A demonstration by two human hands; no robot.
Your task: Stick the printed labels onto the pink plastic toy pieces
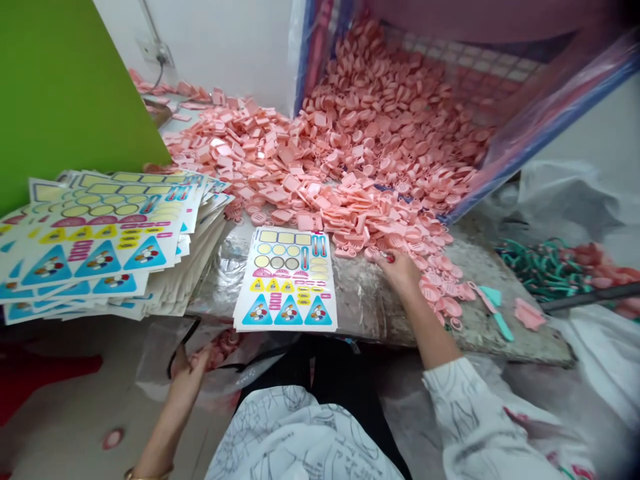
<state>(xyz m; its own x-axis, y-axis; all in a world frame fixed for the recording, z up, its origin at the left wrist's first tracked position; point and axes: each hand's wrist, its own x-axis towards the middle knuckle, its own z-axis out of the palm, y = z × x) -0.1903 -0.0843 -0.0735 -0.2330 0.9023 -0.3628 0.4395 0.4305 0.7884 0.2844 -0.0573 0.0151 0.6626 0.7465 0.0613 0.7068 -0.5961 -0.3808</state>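
Observation:
A printed sticker sheet with yellow, pink and blue shapes lies flat on a silvery foil-covered worktop. My right hand rests at the edge of a large heap of small pink plastic pieces, with its fingers curled among them. Whether those fingers hold a piece, I cannot tell. Below the worktop, my left hand grips the edge of a clear plastic bag with pink pieces inside. A tall stack of similar sticker sheets sits to the left.
A green board stands at the far left, before a white wall with a socket. Blue-edged plastic sheeting borders the heap on the right. Teal plastic parts lie further right. A pink piece rests on the floor.

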